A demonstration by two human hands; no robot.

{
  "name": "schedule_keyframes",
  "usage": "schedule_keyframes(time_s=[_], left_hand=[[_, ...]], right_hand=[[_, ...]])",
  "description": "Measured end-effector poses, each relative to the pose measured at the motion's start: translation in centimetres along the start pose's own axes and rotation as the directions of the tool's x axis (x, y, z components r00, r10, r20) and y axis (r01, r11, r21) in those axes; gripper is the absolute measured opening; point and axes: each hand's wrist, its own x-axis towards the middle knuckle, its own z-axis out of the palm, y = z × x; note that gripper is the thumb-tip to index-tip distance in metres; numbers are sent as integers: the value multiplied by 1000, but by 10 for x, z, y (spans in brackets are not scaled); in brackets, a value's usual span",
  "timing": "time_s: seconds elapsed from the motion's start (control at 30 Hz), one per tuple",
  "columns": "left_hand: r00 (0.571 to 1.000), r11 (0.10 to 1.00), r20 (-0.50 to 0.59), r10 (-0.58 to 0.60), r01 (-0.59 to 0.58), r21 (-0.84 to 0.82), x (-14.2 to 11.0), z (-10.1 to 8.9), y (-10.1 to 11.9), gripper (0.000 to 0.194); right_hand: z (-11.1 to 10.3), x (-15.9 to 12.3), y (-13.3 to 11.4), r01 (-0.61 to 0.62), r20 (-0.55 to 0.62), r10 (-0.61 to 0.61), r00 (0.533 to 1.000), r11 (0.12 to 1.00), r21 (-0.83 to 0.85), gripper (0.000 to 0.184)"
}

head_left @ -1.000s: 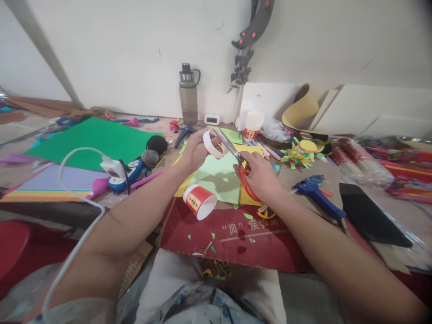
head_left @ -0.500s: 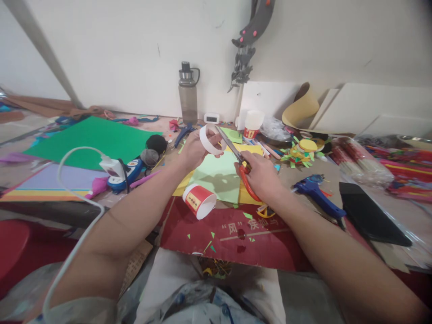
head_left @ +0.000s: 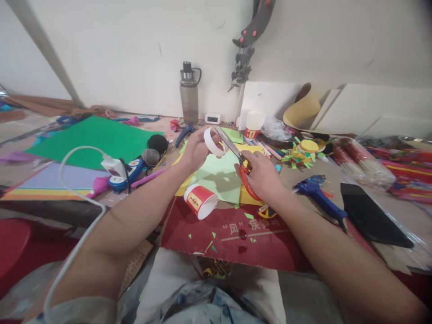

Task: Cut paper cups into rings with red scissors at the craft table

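Your left hand (head_left: 195, 152) pinches the white paper ring (head_left: 209, 142) beyond the red cup (head_left: 197, 200), and your right hand (head_left: 262, 174) grips the scissors (head_left: 232, 147), up and to the right of that cup. Their blades point at your left fingers, so a slip could nick you. From this view the blades seem near the ring, though you can't be sure they touch it; squeezing such a thin band could crease it, and a crooked blade could tear it. The cup lies on its side, so a brush from your left forearm could roll it towards the bench's near edge.
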Motion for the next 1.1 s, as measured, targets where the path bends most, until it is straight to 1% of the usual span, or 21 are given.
schedule_keyframes(time_s=[0.1,0.23,0.53,0.7,0.77,0.9,0.97,1.1], left_hand=[[999,999,2,-34,34,0,-1,2,0,52],[999,999,15,-32,32,-16,0,4,3,53],[997,996,6,-73,73,-49,0,3,0,48],[996,994,8,-94,95,-51,0,4,3,44],[996,995,-20,-92,91,-49,0,5,7,43],[987,1000,-161,-16,12,-26,1,4,13,40],[985,1000,-174,4,-4,1,2,2,13,38],[989,1000,-149,7,-3,29,2,0,7,38]], right_hand=[[1,0,1,-3,-2,3,1000,1000,-18,32],[1,0,1,-9,6,9,1000,999,-38,32],[0,1,-2,-22,4,22,1000,997,-71,31],[-2,1,-2,-36,32,39,999,995,-90,33],[-3,2,-2,-41,37,44,998,995,-90,34],[-3,2,-3,-28,29,30,999,997,-73,34],[-3,2,-3,-25,27,27,999,997,-68,33],[-3,0,-4,-43,28,45,999,996,-76,32]])
